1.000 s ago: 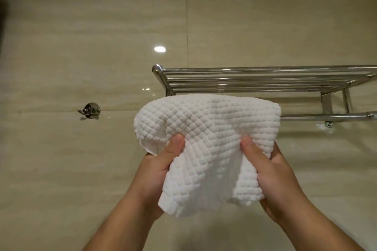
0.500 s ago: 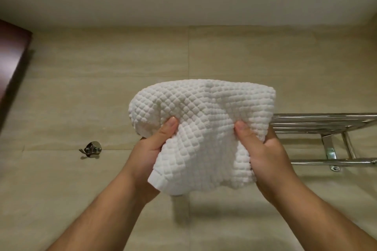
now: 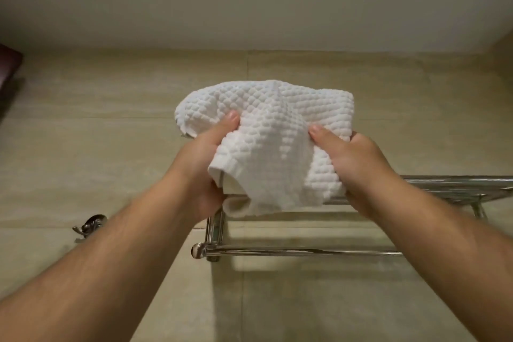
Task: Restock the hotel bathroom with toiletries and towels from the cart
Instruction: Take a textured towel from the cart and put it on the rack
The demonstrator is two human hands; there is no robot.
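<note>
white waffle-knit towel (image 3: 273, 144) bunched in left hand (image 3: 204, 172) and right hand (image 3: 358, 166), above chrome rack (image 3: 305, 252)

Raised the towel (image 3: 277, 130) and carried it forward, from just under the left corner of the rack (image 3: 449, 186) to above its left end, the lower edge now hanging across the front rail. Stretched both arms out farther. Bunched the cloth tighter between the left hand (image 3: 205, 172) and the right hand (image 3: 358, 166), baring a folded hem at 7 o'clock. Uncovered the lower bar (image 3: 305, 252) at 6 o'clock of the towel.
</note>
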